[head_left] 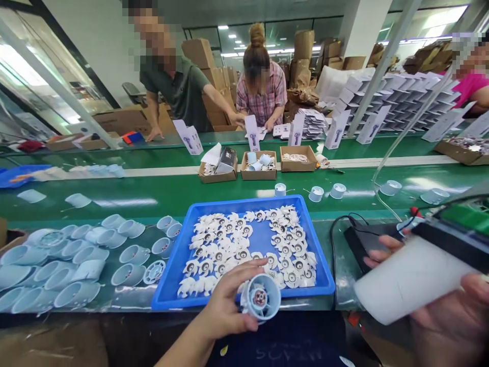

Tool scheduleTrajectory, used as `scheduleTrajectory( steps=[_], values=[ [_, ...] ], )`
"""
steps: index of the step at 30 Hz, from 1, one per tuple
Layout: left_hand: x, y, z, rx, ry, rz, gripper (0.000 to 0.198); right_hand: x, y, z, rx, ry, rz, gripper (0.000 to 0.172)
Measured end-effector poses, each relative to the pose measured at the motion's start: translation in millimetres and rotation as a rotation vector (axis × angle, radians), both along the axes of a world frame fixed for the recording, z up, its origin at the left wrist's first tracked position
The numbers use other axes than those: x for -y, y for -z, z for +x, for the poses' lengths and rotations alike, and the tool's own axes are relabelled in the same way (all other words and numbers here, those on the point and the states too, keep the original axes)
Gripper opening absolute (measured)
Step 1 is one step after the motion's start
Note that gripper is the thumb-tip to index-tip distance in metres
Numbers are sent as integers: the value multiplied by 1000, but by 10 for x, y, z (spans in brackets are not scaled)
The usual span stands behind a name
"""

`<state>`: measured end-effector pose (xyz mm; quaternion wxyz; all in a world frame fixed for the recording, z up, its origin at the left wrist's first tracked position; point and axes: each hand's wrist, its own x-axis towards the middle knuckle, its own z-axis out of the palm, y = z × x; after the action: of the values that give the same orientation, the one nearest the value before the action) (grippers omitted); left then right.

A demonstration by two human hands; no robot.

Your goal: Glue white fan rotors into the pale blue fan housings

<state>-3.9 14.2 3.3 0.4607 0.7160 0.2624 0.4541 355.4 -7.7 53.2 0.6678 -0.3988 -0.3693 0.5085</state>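
Note:
My left hand (225, 303) is closed round a light blue fan housing (274, 308), its open end facing me with a small motor with reddish windings in the middle. It is held over the front edge of a blue tray (164, 278) full of white fan blades (219, 244). At the right, my right hand (431, 316) is wrapped round a thick white cylinder (405, 280) with a black band at its upper end. This side is close to the camera and partly blurred.
Many light blue housings (76, 250) lie on the bench at the left. More housings (316, 193) stand on the green belt (171, 193). Small cardboard boxes (259, 173) hold parts beyond it. Two co-workers (262, 86) stand opposite; another person is at the far right. A black cable (333, 244) runs beside the tray.

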Motion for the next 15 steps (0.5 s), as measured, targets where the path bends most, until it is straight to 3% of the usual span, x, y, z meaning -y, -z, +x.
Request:
scheduleTrajectory(
  steps=[4, 7, 13, 15],
  values=[
    [40, -147, 297, -303, 40, -21, 69, -207, -373, -486, -287, -351, 71, 59],
    [90, -260, 522, -353, 36, 16, 74, -357, -567, -857, -306, -444, 170, 59],
    [85, -300, 699, -385, 10, 40, 78, -461, -538, -1134, -172, -488, 262, 51],
    [69, -303, 715, -387, 41, 56, 64, -438, -495, -1139, -155, -500, 256, 51]
  ],
)
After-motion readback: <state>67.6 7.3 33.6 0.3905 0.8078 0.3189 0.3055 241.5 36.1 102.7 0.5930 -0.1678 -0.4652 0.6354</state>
